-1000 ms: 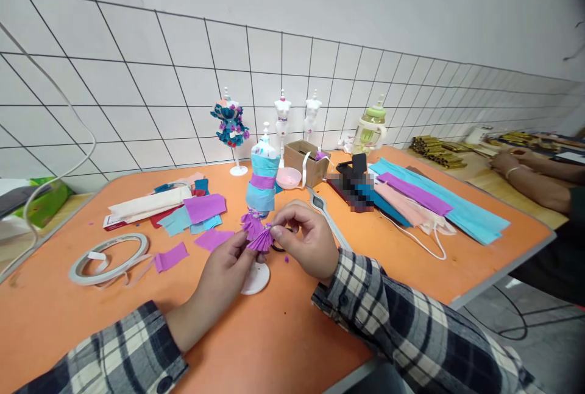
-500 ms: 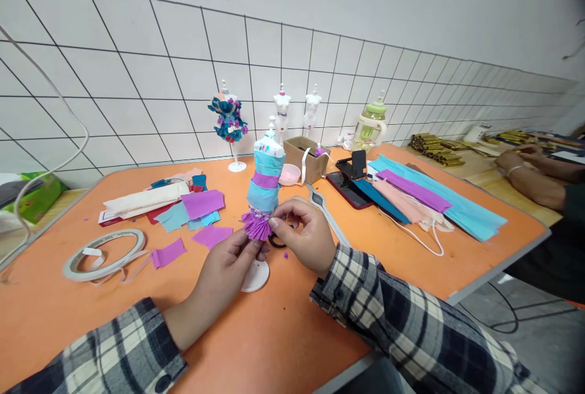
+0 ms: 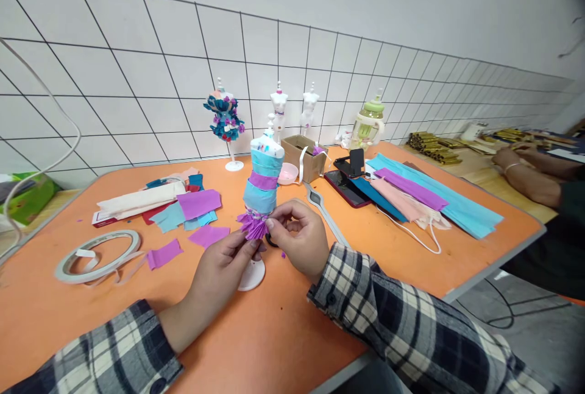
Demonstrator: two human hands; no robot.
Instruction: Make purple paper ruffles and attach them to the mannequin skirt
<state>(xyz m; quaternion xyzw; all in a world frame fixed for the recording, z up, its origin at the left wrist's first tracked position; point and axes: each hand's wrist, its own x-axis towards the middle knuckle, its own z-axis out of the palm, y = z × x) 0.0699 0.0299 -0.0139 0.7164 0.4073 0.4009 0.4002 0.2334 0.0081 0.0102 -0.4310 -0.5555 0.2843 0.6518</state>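
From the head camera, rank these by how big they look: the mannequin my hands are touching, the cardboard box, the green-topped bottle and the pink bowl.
1. Mannequin, though it stands nearest the camera.
2. Cardboard box and green-topped bottle, too alike to rank.
3. Pink bowl.

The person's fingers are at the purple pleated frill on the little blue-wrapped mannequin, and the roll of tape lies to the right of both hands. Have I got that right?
Not quite: the roll of tape lies to the left of both hands, as the head view shows. The left hand and right hand do have their fingers at the purple pleated frill on the little blue-wrapped mannequin.
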